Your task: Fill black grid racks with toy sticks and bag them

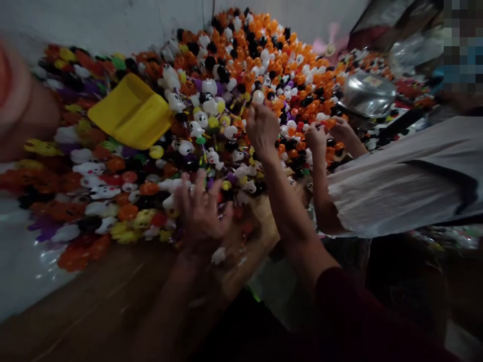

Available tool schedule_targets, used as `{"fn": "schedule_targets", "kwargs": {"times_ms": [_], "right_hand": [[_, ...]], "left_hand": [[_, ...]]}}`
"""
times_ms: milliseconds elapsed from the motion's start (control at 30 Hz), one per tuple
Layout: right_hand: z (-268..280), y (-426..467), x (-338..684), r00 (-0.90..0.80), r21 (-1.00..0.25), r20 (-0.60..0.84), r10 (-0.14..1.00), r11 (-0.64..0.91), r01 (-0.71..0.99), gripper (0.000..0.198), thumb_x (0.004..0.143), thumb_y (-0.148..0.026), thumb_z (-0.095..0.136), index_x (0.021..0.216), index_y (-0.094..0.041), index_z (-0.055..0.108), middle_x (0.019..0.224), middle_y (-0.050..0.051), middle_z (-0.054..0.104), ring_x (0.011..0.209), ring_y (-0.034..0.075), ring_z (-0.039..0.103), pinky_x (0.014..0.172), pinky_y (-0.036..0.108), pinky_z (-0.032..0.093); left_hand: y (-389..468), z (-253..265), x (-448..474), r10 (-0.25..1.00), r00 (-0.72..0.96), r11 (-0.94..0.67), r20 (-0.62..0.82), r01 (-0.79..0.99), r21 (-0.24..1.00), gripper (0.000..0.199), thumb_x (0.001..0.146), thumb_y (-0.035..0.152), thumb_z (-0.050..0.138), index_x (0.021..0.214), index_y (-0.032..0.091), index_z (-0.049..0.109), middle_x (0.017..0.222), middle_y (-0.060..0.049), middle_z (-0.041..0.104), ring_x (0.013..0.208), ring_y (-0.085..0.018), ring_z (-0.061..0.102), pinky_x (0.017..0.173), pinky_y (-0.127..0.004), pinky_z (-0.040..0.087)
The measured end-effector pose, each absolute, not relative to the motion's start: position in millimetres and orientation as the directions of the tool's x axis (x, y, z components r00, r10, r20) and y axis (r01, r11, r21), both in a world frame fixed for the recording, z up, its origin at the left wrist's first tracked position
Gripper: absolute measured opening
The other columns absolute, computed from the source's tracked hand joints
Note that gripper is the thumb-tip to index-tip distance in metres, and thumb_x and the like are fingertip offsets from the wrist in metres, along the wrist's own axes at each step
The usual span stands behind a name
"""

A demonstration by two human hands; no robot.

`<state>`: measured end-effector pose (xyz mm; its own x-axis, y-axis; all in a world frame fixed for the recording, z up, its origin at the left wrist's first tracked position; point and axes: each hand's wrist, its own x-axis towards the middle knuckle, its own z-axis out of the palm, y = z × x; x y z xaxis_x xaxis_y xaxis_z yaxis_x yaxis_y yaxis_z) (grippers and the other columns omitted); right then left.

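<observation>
A big heap of small plastic figure toys [211, 105], in orange, white, black, yellow and purple, covers the surface before me. Deep in its middle, my right hand [264, 129] is closed, its fingertips pinched at a round white toy [258, 97]. Lower and to the left, my left hand [204, 211] hovers over the near edge of the heap, slightly blurred, fingers spread and nothing visible in them. Below it is a small blurred white toy [219, 255], in front of brown cardboard [264, 216].
A yellow scoop [130, 111] lies on the heap at left. At right, a co-worker in a white shirt [411, 176] has both hands [319, 137] at the pile's edge. Behind them sits a shiny metal bowl [368, 93]. A pale wall [113, 25] backs the heap.
</observation>
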<state>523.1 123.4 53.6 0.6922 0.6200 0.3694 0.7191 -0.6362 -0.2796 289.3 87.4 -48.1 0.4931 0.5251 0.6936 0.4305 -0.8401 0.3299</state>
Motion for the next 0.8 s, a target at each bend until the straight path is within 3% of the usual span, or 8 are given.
{"fn": "schedule_targets", "kwargs": {"times_ms": [100, 167, 233, 500, 800], "right_hand": [[5, 53, 516, 0.74, -0.319, 0.478, 0.473, -0.692, 0.648, 0.042, 0.109, -0.025, 0.029, 0.132, -0.01, 0.061, 0.128, 0.015, 0.064, 0.128, 0.023, 0.055, 0.11, 0.039, 0.038], [-32, 18, 523, 0.775, -0.443, 0.557, 0.298, -0.683, 0.581, 0.037, 0.105, -0.027, 0.04, 0.13, -0.009, 0.061, 0.128, 0.017, 0.064, 0.125, 0.025, 0.056, 0.109, 0.04, 0.041], [-60, -3, 532, 0.786, -0.499, 0.575, 0.228, -0.664, 0.557, 0.039, 0.102, -0.031, 0.046, 0.133, -0.01, 0.06, 0.132, 0.019, 0.062, 0.127, 0.026, 0.055, 0.11, 0.042, 0.041], [-99, 13, 520, 0.771, -0.416, 0.399, 0.496, -0.652, 0.634, 0.057, 0.097, -0.042, 0.054, 0.15, -0.021, 0.049, 0.155, 0.017, 0.048, 0.145, 0.029, 0.04, 0.12, 0.051, 0.026], [-100, 22, 494, 0.762, -0.357, 0.347, 0.546, -0.675, 0.646, 0.056, 0.099, -0.035, 0.05, 0.154, -0.023, 0.047, 0.161, 0.018, 0.038, 0.149, 0.035, 0.031, 0.12, 0.062, 0.017]], "left_hand": [[67, -56, 337, 0.336, 0.784, -0.935, 0.522, 0.211, 0.284, 0.055, 0.091, 0.037, 0.063, 0.144, 0.024, 0.055, 0.168, -0.012, 0.031, 0.156, -0.046, 0.017, 0.123, -0.073, 0.015], [66, -67, 356, 0.235, 0.866, -0.958, 0.441, 0.129, 0.257, 0.054, 0.09, 0.034, 0.064, 0.142, 0.022, 0.058, 0.168, -0.014, 0.029, 0.157, -0.046, 0.014, 0.123, -0.075, 0.01], [71, -78, 363, 0.198, 0.895, -0.966, 0.4, 0.11, 0.233, 0.048, 0.089, 0.032, 0.063, 0.137, 0.021, 0.063, 0.167, -0.016, 0.03, 0.156, -0.047, 0.016, 0.121, -0.078, 0.009], [106, -88, 338, 0.198, 0.919, -0.979, 0.34, 0.171, 0.107, 0.042, 0.09, 0.022, 0.061, 0.131, 0.026, 0.068, 0.165, -0.013, 0.034, 0.155, -0.048, 0.019, 0.118, -0.078, 0.022], [155, -82, 323, 0.129, 0.924, -0.99, 0.359, 0.142, -0.01, 0.025, 0.091, 0.029, 0.063, 0.113, 0.027, 0.075, 0.163, -0.01, 0.041, 0.154, -0.045, 0.028, 0.116, -0.074, 0.028]]}}
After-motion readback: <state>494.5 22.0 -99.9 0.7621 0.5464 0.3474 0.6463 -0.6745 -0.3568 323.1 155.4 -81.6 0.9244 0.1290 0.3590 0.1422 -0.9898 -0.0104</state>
